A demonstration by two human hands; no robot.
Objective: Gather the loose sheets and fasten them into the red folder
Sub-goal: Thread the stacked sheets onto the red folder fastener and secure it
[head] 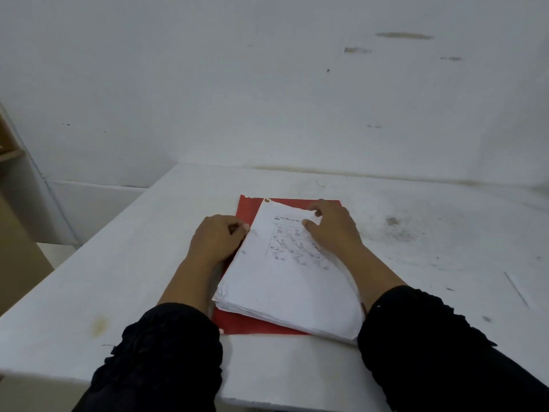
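Note:
A stack of white printed sheets lies askew on the open red folder in the middle of the white table. A small metal fastener tip shows at the stack's top left corner. My left hand grips the left edge of the stack with curled fingers. On the upper right part of the top sheet rests my right hand, its fingers bent over the far edge and the thumb on the page. Both forearms wear black sleeves.
The white table is scuffed and runs to a white wall at the back. Its left edge drops off to a floor with a brown cardboard box. A thin scratch or line marks the table at right.

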